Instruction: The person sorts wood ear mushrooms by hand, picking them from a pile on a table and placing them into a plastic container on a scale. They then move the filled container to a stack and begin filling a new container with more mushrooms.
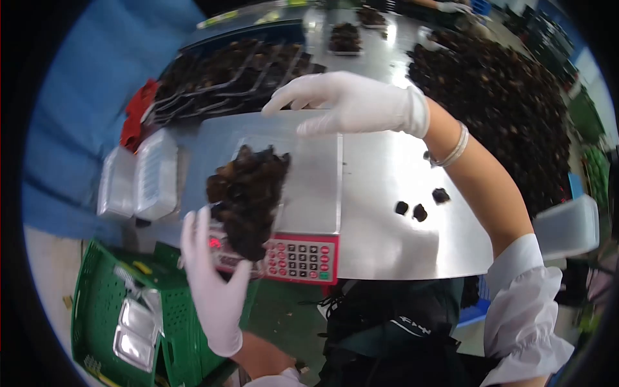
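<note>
A clear tray heaped with dark brown pieces [248, 197] is over the metal plate of a weighing scale [309, 187], tilted toward the scale's red keypad panel [302, 259]. My left hand [216, 277], in a white glove, is at the tray's lower left end, with fingers and thumb around that end. Above the far edge of the scale is my right hand [351, 103], also gloved in white, its fingers apart and nothing in them. Part of the scale's red display shows between my left fingers and the tray.
Stacked clear trays [156, 174] stand left of the scale. Behind it are filled trays [232, 74]. A large dark heap [496, 109] covers the right side, with a few loose pieces [420, 212] nearer. Green crates [142, 309] sit below left. A co-worker's gloved hand [453, 8] shows far back.
</note>
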A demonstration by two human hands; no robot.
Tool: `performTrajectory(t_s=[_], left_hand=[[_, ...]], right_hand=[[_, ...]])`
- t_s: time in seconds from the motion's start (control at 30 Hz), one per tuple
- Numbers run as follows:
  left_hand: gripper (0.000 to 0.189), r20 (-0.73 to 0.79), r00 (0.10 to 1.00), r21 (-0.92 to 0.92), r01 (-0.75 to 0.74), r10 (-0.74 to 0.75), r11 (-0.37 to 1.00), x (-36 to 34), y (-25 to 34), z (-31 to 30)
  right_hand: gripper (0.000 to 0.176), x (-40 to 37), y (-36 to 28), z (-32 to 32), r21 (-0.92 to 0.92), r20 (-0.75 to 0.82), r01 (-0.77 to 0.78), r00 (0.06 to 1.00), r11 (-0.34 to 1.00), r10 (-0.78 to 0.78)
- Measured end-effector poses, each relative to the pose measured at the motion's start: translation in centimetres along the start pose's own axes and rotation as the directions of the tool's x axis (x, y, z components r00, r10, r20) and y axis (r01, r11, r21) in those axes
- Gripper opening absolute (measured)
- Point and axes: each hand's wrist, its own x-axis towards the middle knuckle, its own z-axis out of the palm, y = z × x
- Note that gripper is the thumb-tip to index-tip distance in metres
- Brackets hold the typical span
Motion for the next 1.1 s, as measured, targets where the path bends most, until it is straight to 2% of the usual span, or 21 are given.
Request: performTrajectory(t_s=[0.07,0.1,0.13,0.2,0.23,0.27,0.33,0.4,0.47,0.53,0.57,0.63,0.67,0.7,0.73,0.8,0.87,0.9,0.93,1.0,1.1], left_hand=[[0.073,-0.149,0.989,0.022,-0.012,0.015,1.0,-0.6,-0.9,1.1],[0.068,-0.241,0.971,-0.015,-0.005,0.001,1.0,-0.7,-1.8,2.1],[0.063,-0.334,0.942,-0.051,0.007,-0.024,0.999,-0.8,-2.9,3.4],[0.056,-0.316,0.947,-0.222,-0.02,-0.053,0.975,-0.7,-4.2,5.0],[0.056,-0.332,0.943,-0.168,-0.044,-0.015,0.985,-0.5,-4.0,5.5],[0.055,-0.352,0.936,-0.11,-0.063,0.02,0.992,-0.4,-3.8,5.9],[0.055,-0.336,0.942,-0.197,-0.084,0.013,0.977,0.2,-2.9,6.8],[0.055,-0.316,0.949,-0.274,-0.103,0.011,0.956,0.5,-1.8,7.3],[0.053,-0.344,0.931,-0.092,-0.166,0.125,0.982,0.4,-0.3,7.6],[0.054,-0.601,0.794,-0.2,-0.256,0.088,0.946,-1.0,2.9,9.6],[0.051,-0.65,0.734,-0.12,-0.353,0.196,0.928,-2.3,3.8,10.7],[0.033,-0.487,0.635,-0.107,-0.725,0.599,0.681,-3.7,4.6,12.4],[0.031,-0.058,0.827,-0.227,-0.556,0.559,0.799,-5.0,8.0,12.0],[0.035,-0.001,0.86,-0.311,-0.486,0.511,0.817,-4.9,9.9,14.1],[0.041,0.061,0.884,-0.39,-0.406,0.463,0.827,-4.1,11.1,16.9],[0.05,0.192,0.929,-0.329,-0.242,0.315,0.913,-3.1,11.9,21.3],[0.051,0.238,0.924,-0.248,-0.24,0.299,0.939,-2.3,12.0,24.4],[0.051,0.288,0.916,-0.166,-0.241,0.281,0.956,-1.7,12.1,25.2],[0.041,0.379,0.884,-0.265,-0.177,0.272,0.948,-1.1,12.4,25.4],[0.025,0.346,0.898,-0.335,-0.152,0.271,0.93,-1.0,12.0,27.2],[0.019,0.243,0.941,-0.44,-0.108,0.234,0.892,-1.0,11.8,27.8]], right_hand=[[0.037,-4.8,1.1,-1.5,0.202,-0.18,-0.152,0.965,0.967,0.189],[0.033,-7.2,3.1,-1.7,0.161,-0.288,-0.125,0.943,0.979,0.168],[0.032,-9.9,5.1,-1.9,0.137,-0.34,-0.227,0.903,0.964,0.262],[0.031,-15.3,9.8,-1.4,0.128,-0.396,-0.4,0.818,0.908,0.417],[0.033,-17.8,10.9,-0.6,-0.077,-0.426,-0.487,0.805,0.87,0.413],[0.035,-19.6,11.2,0.7,0.099,-0.406,-0.625,0.685,0.775,0.605],[0.036,-22.1,12.4,4.0,-0.228,-0.545,-0.539,0.761,0.811,0.352],[0.033,-23.3,12.8,5.7,-0.235,-0.461,-0.575,0.775,0.783,0.431],[0.029,-24.2,13.0,6.3,-0.202,-0.461,-0.561,0.778,0.803,0.427],[0.026,-24.4,10.1,6.4,0.16,-0.615,-0.606,0.556,0.779,0.559],[0.028,-24.9,9.5,6.7,0.179,-0.693,-0.579,0.499,0.796,0.52],[0.026,-26.7,8.3,7.3,0.234,-0.618,-0.599,0.517,0.766,0.593],[0.027,-27.5,7.6,7.3,0.247,-0.507,-0.648,0.547,0.721,0.665],[0.038,-27.7,7.0,7.1,-0.038,-0.363,-0.739,0.637,0.672,0.68],[0.055,-27.9,6.2,8.9,-0.118,-0.414,-0.638,0.728,0.761,0.547],[0.07,-27.1,4.1,10.5,-0.276,-0.386,-0.638,0.759,0.719,0.525],[0.079,-26.8,3.7,11.8,-0.278,-0.34,-0.587,0.8,0.76,0.494],[0.062,-26.0,3.1,12.2,-0.348,-0.362,-0.519,0.842,0.781,0.399],[0.062,-25.7,3.5,12.9,-0.344,-0.353,-0.485,0.86,0.804,0.368],[0.034,-25.1,5.2,13.5,-0.241,-0.431,-0.528,0.81,0.814,0.398],[0.016,-23.4,5.1,13.1,-0.104,-0.558,-0.548,0.723,0.83,0.407]])
